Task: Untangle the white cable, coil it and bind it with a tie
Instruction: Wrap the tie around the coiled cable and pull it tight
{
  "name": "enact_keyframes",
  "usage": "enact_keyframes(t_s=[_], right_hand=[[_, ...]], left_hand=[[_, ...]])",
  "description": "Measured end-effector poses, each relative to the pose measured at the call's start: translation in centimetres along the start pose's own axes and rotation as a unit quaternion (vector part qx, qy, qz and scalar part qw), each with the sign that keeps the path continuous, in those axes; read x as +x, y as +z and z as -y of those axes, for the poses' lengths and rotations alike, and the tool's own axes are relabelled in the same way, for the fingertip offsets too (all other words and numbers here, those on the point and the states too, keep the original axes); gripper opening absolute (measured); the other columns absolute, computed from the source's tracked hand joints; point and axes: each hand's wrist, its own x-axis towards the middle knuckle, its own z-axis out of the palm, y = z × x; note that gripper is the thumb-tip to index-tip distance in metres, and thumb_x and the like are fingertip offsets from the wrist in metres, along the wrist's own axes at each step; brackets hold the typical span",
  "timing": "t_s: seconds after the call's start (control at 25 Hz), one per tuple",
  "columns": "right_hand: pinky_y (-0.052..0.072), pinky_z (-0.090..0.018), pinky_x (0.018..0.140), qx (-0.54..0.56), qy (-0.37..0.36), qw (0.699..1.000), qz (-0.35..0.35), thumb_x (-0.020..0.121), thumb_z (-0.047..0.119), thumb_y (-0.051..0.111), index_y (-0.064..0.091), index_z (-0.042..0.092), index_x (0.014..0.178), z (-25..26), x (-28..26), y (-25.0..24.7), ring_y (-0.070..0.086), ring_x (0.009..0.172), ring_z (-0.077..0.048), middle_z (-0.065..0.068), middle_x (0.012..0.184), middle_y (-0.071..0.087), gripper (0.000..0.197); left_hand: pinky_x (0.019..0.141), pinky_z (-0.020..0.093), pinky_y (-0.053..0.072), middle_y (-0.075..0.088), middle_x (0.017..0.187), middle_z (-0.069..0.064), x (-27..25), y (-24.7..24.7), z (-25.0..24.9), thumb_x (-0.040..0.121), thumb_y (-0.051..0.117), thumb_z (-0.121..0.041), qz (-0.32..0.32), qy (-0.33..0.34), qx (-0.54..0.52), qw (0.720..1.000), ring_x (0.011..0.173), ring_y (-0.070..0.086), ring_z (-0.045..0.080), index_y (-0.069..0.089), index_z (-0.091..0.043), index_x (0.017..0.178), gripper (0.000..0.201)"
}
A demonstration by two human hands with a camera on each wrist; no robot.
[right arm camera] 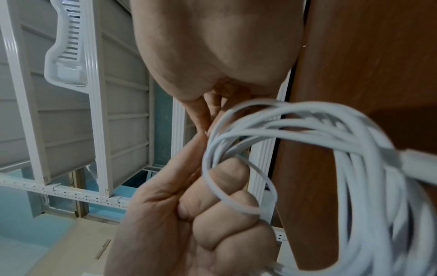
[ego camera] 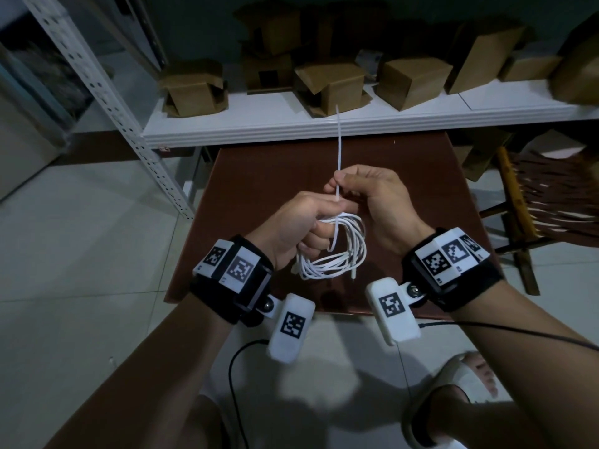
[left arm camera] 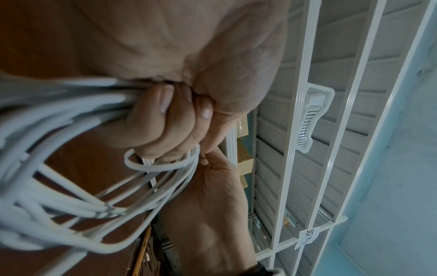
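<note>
The white cable point(ego camera: 337, 254) hangs as a coil of several loops above the brown table point(ego camera: 259, 163). My left hand point(ego camera: 301, 228) grips the top of the coil in a fist; in the left wrist view its fingers point(left arm camera: 163, 119) curl round the cable point(left arm camera: 71, 186). A thin white zip tie point(ego camera: 339, 147) runs up from the coil, and its loop point(left arm camera: 160, 164) circles the bundle and one left finger. My right hand point(ego camera: 366, 196) pinches the tie's long tail just above the coil. The right wrist view shows the tie loop point(right arm camera: 236, 188) over my left fingers beside the coil point(right arm camera: 331, 168).
A white shelf point(ego camera: 324, 124) behind the table carries several cardboard boxes point(ego camera: 330, 89). A perforated white metal upright point(ego camera: 107, 102) stands at the left. A wooden chair point(ego camera: 544, 196) is to the right. Black wires point(ego camera: 236, 384) trail from my wrist cameras.
</note>
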Motion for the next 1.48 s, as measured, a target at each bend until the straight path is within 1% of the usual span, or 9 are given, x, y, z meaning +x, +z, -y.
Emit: enact_keyframes(t_s=[0.12, 0.2, 0.32, 0.52, 0.68, 0.84, 1.04, 1.28, 1.48], right_hand=[[0.055, -0.026, 0.066, -0.011, -0.002, 1.000, -0.001, 0.098, 0.004, 0.063, 0.070, -0.001, 0.083, -0.1, 0.1, -0.2, 0.064, 0.067, -0.015, -0.011, 0.078, 0.072, 0.017], [0.054, -0.024, 0.064, -0.012, -0.004, 1.000, -0.003, 0.098, 0.004, 0.063, 0.069, 0.000, 0.083, -0.2, 0.2, -0.1, 0.062, 0.065, -0.013, -0.010, 0.078, 0.072, 0.017], [0.048, -0.019, 0.059, -0.031, -0.028, 0.999, -0.021, 0.099, 0.005, 0.062, 0.069, 0.004, 0.083, -0.1, 0.4, -0.2, 0.057, 0.059, -0.008, -0.008, 0.079, 0.073, 0.017], [0.045, -0.019, 0.060, -0.054, -0.022, 0.998, -0.019, 0.099, 0.007, 0.061, 0.069, 0.006, 0.087, 0.5, 1.0, -0.9, 0.056, 0.062, -0.009, -0.007, 0.082, 0.074, 0.015], [0.048, -0.023, 0.065, -0.074, 0.034, 0.997, 0.014, 0.102, 0.018, 0.061, 0.072, 0.000, 0.097, 0.6, 0.7, -0.6, 0.060, 0.068, -0.013, -0.013, 0.089, 0.074, 0.022], [0.051, -0.025, 0.066, -0.118, 0.052, 0.990, 0.064, 0.097, 0.015, 0.067, 0.074, 0.001, 0.092, 0.6, 0.1, -0.9, 0.064, 0.068, -0.016, -0.009, 0.075, 0.069, 0.017], [0.053, -0.020, 0.065, -0.104, -0.001, 0.994, 0.042, 0.097, 0.005, 0.065, 0.071, -0.010, 0.092, 0.1, 0.1, -0.6, 0.066, 0.065, -0.010, -0.008, 0.073, 0.071, 0.016], [0.050, -0.019, 0.055, -0.060, 0.012, 0.998, 0.026, 0.101, 0.004, 0.060, 0.068, -0.009, 0.092, -0.1, 0.0, -0.2, 0.061, 0.055, -0.008, -0.004, 0.064, 0.067, 0.018], [0.049, -0.017, 0.055, -0.070, -0.004, 0.997, 0.012, 0.101, 0.005, 0.062, 0.069, -0.014, 0.099, -0.2, 0.3, -0.4, 0.060, 0.057, -0.005, -0.004, 0.070, 0.070, 0.020]], left_hand=[[0.040, 0.016, 0.007, 0.023, 0.051, -0.010, 0.0, 0.1, 0.1, 0.106, 0.044, -0.022, 0.020, -0.017, -0.018, 0.999, 0.038, 0.016, 0.001, 0.071, -0.024, 0.083, 0.036], [0.041, 0.018, 0.005, 0.024, 0.049, -0.011, 0.0, 0.0, -0.1, 0.105, 0.043, -0.022, 0.025, -0.030, -0.012, 0.999, 0.038, 0.015, 0.001, 0.065, -0.022, 0.084, 0.030], [0.042, 0.020, 0.004, 0.025, 0.047, -0.011, -0.2, 0.4, -0.1, 0.102, 0.043, -0.019, 0.051, -0.059, 0.009, 0.997, 0.038, 0.014, 0.001, 0.063, -0.014, 0.101, 0.021], [0.045, 0.020, 0.003, 0.024, 0.046, -0.011, -0.2, 1.3, 0.6, 0.106, 0.041, -0.020, 0.037, -0.070, 0.033, 0.996, 0.037, 0.015, 0.001, 0.067, 0.005, 0.125, 0.041], [0.043, 0.019, 0.004, 0.025, 0.046, -0.010, -0.1, 0.9, 0.3, 0.106, 0.043, -0.023, 0.024, -0.046, 0.016, 0.999, 0.037, 0.014, 0.002, 0.071, -0.004, 0.104, 0.034], [0.038, 0.019, 0.008, 0.026, 0.046, -0.011, -0.2, 0.2, -0.5, 0.108, 0.040, -0.028, 0.006, -0.034, -0.006, 0.999, 0.036, 0.016, 0.002, 0.057, -0.018, 0.081, 0.033], [0.040, 0.017, 0.008, 0.025, 0.047, -0.009, 0.1, 0.3, -0.1, 0.108, 0.041, -0.026, -0.015, -0.010, -0.001, 1.000, 0.035, 0.017, 0.002, 0.052, -0.019, 0.081, 0.030], [0.038, 0.013, 0.011, 0.023, 0.049, -0.008, 0.6, 1.0, 0.6, 0.107, 0.043, -0.025, -0.014, -0.020, 0.001, 1.000, 0.035, 0.016, 0.002, 0.044, -0.025, 0.077, 0.030], [0.039, 0.016, 0.007, 0.023, 0.048, -0.010, 0.3, 0.9, 0.2, 0.108, 0.041, -0.024, 0.006, -0.043, -0.002, 0.999, 0.035, 0.015, 0.001, 0.048, -0.023, 0.078, 0.031]])
